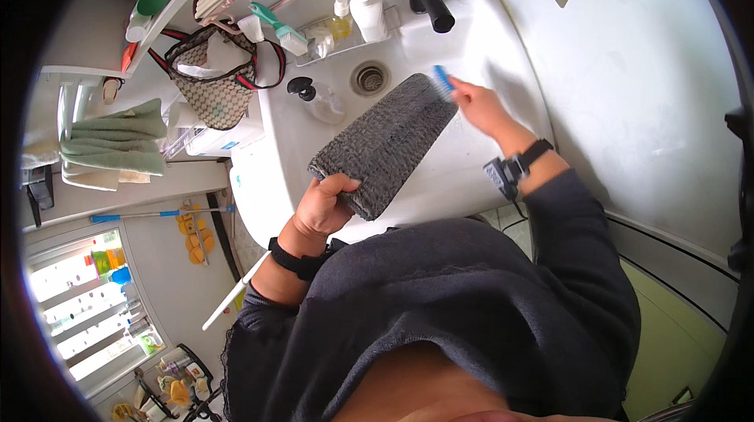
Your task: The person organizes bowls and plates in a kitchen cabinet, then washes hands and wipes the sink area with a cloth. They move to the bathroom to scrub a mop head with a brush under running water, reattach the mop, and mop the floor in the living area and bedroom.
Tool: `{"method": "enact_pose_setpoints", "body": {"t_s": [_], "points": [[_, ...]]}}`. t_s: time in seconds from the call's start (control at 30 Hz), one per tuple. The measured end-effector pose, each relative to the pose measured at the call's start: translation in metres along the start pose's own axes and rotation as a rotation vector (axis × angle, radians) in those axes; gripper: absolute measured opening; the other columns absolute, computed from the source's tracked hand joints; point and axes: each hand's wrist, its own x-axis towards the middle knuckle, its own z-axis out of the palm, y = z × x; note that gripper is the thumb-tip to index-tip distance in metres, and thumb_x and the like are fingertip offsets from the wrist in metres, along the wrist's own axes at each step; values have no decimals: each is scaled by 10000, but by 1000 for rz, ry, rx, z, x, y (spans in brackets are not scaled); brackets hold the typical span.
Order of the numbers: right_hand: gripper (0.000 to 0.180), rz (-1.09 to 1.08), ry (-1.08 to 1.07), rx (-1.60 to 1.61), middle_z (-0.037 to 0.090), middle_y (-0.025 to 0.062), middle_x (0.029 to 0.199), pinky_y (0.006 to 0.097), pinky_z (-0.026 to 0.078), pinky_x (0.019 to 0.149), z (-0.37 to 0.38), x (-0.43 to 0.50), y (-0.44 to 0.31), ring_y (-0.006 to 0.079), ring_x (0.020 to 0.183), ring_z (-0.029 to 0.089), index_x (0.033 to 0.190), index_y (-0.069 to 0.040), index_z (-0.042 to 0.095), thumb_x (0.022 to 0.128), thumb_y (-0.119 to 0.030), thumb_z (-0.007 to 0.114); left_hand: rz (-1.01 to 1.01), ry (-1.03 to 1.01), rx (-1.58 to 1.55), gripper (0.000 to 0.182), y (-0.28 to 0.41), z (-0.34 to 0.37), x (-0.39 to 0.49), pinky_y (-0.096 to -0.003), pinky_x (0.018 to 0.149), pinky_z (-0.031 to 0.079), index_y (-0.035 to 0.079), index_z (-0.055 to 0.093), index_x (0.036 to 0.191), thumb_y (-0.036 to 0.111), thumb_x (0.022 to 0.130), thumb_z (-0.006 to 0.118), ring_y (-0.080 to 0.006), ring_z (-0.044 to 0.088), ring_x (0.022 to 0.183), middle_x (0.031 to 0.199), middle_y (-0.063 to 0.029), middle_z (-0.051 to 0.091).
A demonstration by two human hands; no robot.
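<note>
A long dark grey textile mop pad [386, 139] is held slanting across the white washbasin [471, 157]. My left hand [324, 207] grips its near end, thumb on top and fingers underneath. In my right hand [483, 105] is a small blue brush [443, 81], its pale bristles against or just over the pad's far end; contact is blurred. The drain [370, 78] shows beyond the pad. Left of it in the basin stands a clear pump bottle [321, 103] with a black top.
A black faucet [432, 1] rises at the basin's back. Beside it, a wire rack [347, 48] carries a white pump bottle [369, 13] and a smaller yellow one. A green-handled brush [280, 28] and a patterned bag [218, 86] hang left. A wall [618, 80] bounds the right side.
</note>
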Motion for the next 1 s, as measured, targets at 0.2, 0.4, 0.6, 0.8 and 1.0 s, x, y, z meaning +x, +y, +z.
{"method": "enact_pose_setpoints", "body": {"t_s": [0.2,0.4,0.6,0.8,1.0], "points": [[427,-431,-377,278,620,99,813,297,466,644,11,-75,-88,144,689,576,1247,-191,478,831,-155,563,-33,-63,-23,474,-1,6,13,-398,857,458,-13,447,1167,-54,696,416,-282,555,987,1078,-144,553],[403,-213,-163,-266,613,145,831,409,476,656,12,-30,-27,314,782,595,1234,-209,472,834,-167,488,94,-83,-49,494,-1,3,0,-422,883,436,-22,438,1175,-65,685,390,-308,527,1017,1134,-164,511],[332,194,-88,-396,614,177,914,403,476,690,-1,7,39,337,803,595,1169,-129,534,858,-195,439,56,50,-90,496,4,1,0,-422,871,437,-19,433,1180,-60,688,391,-309,527,1011,1119,-159,519],[367,-146,9,206,605,177,831,304,456,603,-18,-39,-40,228,636,571,1218,-133,504,851,-134,509,121,82,-23,565,14,-4,4,-465,909,414,-20,375,1236,-2,672,395,-349,500,1061,1174,-186,486],[457,-571,-255,228,518,118,687,340,448,562,4,-73,-105,253,564,529,1264,-210,456,823,-144,558,105,62,-8,582,10,-4,13,-481,846,452,-10,359,1245,48,669,417,-349,523,1020,1140,-184,504]]}}
